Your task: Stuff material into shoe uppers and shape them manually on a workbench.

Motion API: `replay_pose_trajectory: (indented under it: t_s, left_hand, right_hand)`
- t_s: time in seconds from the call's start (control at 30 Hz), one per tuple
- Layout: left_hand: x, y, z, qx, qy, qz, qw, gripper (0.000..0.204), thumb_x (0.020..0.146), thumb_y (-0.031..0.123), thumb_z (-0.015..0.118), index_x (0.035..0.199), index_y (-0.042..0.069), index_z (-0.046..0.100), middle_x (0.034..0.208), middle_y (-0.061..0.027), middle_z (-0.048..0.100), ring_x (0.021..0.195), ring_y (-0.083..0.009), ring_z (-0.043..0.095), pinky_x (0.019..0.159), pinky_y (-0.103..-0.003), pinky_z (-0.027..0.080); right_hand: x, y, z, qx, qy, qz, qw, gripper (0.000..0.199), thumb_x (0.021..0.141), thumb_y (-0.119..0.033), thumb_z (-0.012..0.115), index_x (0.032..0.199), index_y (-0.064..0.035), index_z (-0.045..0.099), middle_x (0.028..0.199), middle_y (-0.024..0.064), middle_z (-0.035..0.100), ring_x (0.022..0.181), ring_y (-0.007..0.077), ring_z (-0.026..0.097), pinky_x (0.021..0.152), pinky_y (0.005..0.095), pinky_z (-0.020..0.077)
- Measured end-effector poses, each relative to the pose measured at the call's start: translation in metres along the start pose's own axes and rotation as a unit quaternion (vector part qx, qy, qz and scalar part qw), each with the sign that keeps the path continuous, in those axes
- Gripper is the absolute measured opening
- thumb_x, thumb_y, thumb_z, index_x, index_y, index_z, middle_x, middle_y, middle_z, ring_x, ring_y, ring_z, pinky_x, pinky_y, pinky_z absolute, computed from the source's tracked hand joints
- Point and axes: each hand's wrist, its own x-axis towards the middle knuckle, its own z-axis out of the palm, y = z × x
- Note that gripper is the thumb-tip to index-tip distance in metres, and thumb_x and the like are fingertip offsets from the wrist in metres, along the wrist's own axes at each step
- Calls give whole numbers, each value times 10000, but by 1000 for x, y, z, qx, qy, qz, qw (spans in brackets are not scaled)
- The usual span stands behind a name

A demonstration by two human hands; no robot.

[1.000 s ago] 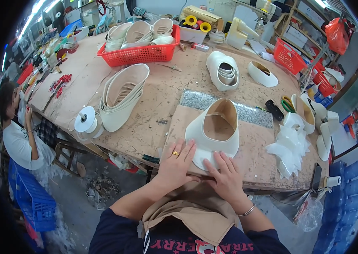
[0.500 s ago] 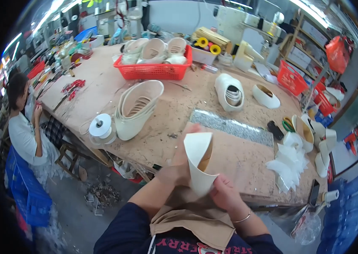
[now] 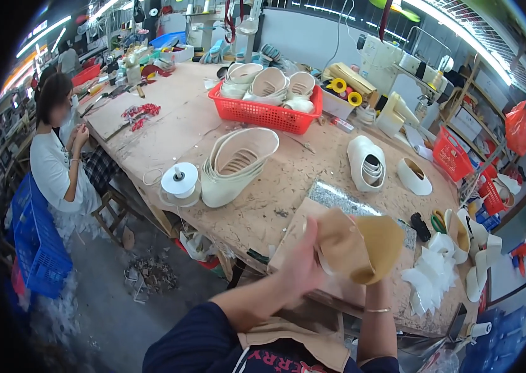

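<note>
So the shoe upper [image 3: 344, 245] is showing mostly its tan side, paler on the left, deeper golden-brown on the right, with a curved edge between the two, all kinda motion-blurred. It's up above the tan board [image 3: 292, 244] near the table's front. Left hand [image 3: 300, 264] is against its left side, thumb raised, but I can't tell how closed the fingers are. Right hand [image 3: 378, 290] is mostly hidden behind it, so no clue about its grip. Half a second ago the white outside faced up; now it's tan.
</note>
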Motion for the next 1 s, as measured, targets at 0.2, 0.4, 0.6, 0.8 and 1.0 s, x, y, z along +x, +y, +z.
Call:
replay_pose_trajectory:
  t_s: [0.2,0.4,0.6,0.8,1.0]
  left_hand:
    - [8,25,21,292,39,131,946,520,992,420,376,1301,6,431,1191,-96,555,1094,-185,551,943,-322,439]
    - [12,4,8,579,68,146,799,324,981,238,465,1177,-18,504,1066,-72,571,951,-183,562,831,-306,441]
    - [29,20,-7,839,49,155,519,245,941,181,507,1056,-24,576,830,-176,610,783,-320,600,742,-387,467]
    - [49,25,-9,460,225,46,858,335,962,303,501,1121,16,570,1032,-92,639,920,-215,621,795,-366,476]
    - [38,35,21,209,211,-83,951,428,961,365,489,1181,-1,521,1077,-75,616,1016,-156,595,875,-322,478]
  right_hand:
    - [3,-28,21,-342,166,-170,909,233,912,-122,552,1105,5,533,1010,90,570,923,150,551,722,278,447]
    - [-28,-89,79,-403,-57,-423,809,262,745,-52,681,976,-6,566,936,126,578,848,292,566,750,372,478]
    - [20,-72,67,-468,-59,-392,790,172,746,-45,642,909,-39,586,804,138,592,735,302,582,622,383,479]
    - [43,-46,44,-450,70,-401,795,57,839,-38,573,893,-33,554,767,137,573,643,286,556,567,358,458]
    - [-12,-72,46,74,-3,-65,995,82,913,-112,563,889,-33,555,794,33,590,686,118,541,643,259,447]
